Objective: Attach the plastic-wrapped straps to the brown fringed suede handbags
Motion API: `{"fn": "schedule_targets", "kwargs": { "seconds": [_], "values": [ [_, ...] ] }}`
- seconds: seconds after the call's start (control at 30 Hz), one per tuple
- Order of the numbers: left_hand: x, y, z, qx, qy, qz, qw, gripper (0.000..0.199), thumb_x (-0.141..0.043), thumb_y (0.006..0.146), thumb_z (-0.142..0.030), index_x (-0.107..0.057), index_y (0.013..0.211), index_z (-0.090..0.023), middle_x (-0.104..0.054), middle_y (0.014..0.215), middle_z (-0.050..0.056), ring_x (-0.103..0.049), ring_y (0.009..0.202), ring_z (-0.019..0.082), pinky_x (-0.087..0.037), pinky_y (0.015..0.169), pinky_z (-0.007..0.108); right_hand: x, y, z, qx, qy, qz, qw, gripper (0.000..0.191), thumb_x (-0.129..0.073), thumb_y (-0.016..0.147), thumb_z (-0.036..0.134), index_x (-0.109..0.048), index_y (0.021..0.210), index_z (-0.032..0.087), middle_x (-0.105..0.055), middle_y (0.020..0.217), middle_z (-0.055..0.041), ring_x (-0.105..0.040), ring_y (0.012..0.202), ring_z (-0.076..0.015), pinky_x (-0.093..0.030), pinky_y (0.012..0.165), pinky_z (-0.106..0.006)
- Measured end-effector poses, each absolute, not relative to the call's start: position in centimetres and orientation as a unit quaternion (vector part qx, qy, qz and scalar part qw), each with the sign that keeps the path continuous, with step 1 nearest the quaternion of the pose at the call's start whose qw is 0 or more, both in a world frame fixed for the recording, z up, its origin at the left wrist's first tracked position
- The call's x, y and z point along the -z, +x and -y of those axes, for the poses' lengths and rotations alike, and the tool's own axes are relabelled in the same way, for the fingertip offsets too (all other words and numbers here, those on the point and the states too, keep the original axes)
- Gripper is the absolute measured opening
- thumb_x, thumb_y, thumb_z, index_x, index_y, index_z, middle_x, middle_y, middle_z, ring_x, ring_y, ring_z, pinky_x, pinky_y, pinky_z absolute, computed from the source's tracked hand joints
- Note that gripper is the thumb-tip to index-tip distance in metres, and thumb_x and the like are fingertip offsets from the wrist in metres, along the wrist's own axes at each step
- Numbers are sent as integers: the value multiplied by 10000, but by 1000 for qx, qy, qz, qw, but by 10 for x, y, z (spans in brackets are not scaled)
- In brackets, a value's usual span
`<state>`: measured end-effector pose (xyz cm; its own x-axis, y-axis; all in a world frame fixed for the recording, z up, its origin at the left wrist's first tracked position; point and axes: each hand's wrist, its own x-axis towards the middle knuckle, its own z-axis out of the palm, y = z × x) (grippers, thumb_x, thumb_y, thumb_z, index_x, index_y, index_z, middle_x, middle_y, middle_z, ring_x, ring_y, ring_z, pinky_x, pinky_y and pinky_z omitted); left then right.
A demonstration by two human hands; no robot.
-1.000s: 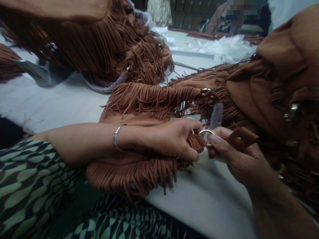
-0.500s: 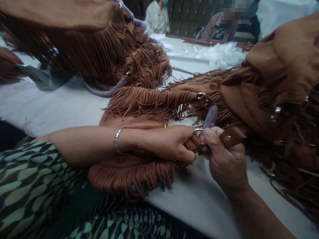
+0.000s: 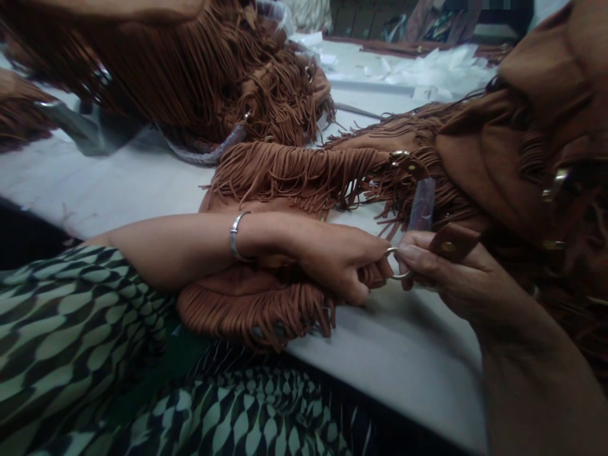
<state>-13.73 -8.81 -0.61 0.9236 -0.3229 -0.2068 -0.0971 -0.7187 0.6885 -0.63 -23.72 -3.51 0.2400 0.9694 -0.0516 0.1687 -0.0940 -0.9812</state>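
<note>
A brown fringed bag (image 3: 256, 304) lies on the table in front of me, partly covered by my left forearm. My left hand (image 3: 337, 259) is closed around a brown tab at the bag's edge, with a metal ring (image 3: 398, 276) at its end. On the ring's other side, my right hand (image 3: 441, 263) pinches a brown strap end (image 3: 455, 242) that carries a brass stud. A strap length wrapped in clear plastic (image 3: 422, 202) rises behind my right fingers. Exactly how the strap meets the ring is hidden by the fingertips.
More fringed brown bags are heaped at the back left (image 3: 156, 69) and at the right (image 3: 517, 133). A grey metal tool-like piece (image 3: 80, 126) lies at the left. White scraps (image 3: 441, 69) are spread on the far table, and a person's sleeve (image 3: 308, 14) shows beyond.
The view has tipped down and shifted a little. My right hand has turned flatter and moved slightly away from my left, with more of the ring showing between them.
</note>
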Motion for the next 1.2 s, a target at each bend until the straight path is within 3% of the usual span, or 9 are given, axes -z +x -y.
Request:
{"fn": "schedule_targets", "kwargs": {
  "seconds": [0.17,0.37,0.53,0.73,0.87,1.03,1.2],
  "values": [
    [7,-138,82,137,898,161,386,260,-585,709,-82,-564,963,-136,-603,961,-2,-547,833,132,-411,697,201,37,-7,235,-492,-576,378,532,315,-712,724,417,-588,578,167,-405,509,20,-351,450,-72,-323,388,-199],
    [1,-146,95,95,937,65,331,265,-600,757,-213,-527,997,-127,-596,874,12,-532,725,125,-382,607,209,39,-5,231,-514,-570,317,557,319,-782,641,381,-575,556,154,-416,490,29,-327,413,-48,-297,356,-184],
    [3,-146,112,1,964,16,266,226,-494,864,-355,-516,953,-148,-578,768,15,-492,622,124,-334,547,231,36,-5,235,-500,-573,322,564,349,-782,641,376,-537,525,156,-444,465,24,-364,401,-53,-264,358,-185],
    [4,-142,120,37,972,-60,222,329,-389,894,-392,-521,1004,-112,-561,688,47,-386,476,117,-247,462,249,38,-9,233,-495,-569,310,579,388,-791,642,390,-495,545,158,-429,432,44,-387,394,-58,-254,360,-172],
    [1,-141,121,58,959,-96,261,345,-396,886,-418,-531,999,-122,-562,692,54,-413,485,133,-276,458,252,40,-13,229,-463,-586,272,607,387,-819,597,383,-513,555,150,-440,433,44,-411,395,-55,-264,358,-157],
    [-5,-140,127,65,942,-161,288,308,-425,866,-390,-587,820,-133,-554,678,67,-464,529,152,-340,502,264,41,-24,224,-422,-576,237,658,343,-796,627,322,-508,554,150,-405,441,57,-416,409,-54,-332,381,-161],
    [1,-146,143,-44,950,-191,244,313,-364,884,-371,-558,934,-130,-601,805,90,-536,627,176,-404,558,270,39,-36,223,-388,-551,221,705,303,-790,629,274,-512,585,162,-393,435,71,-379,388,-48,-340,372,-166]
  ]
}}
